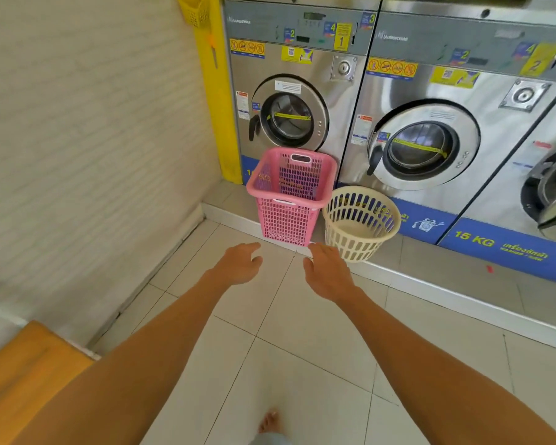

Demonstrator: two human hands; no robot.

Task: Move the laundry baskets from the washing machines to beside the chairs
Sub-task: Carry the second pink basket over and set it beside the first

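Hands, left hand [239,263] and right hand [326,271], spread empty over bare floor [289,342] short of pink basket [288,200].

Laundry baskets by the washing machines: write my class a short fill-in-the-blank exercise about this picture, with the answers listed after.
1. The tall rectangular basket is coloured ____.
2. The round cream basket stands to the ____ of it as seen in the picture.
3. The left hand and right hand are both open and hold ____.
4. The sticker under the second washing machine reads ____ KG.

Answers: pink; right; nothing; 15
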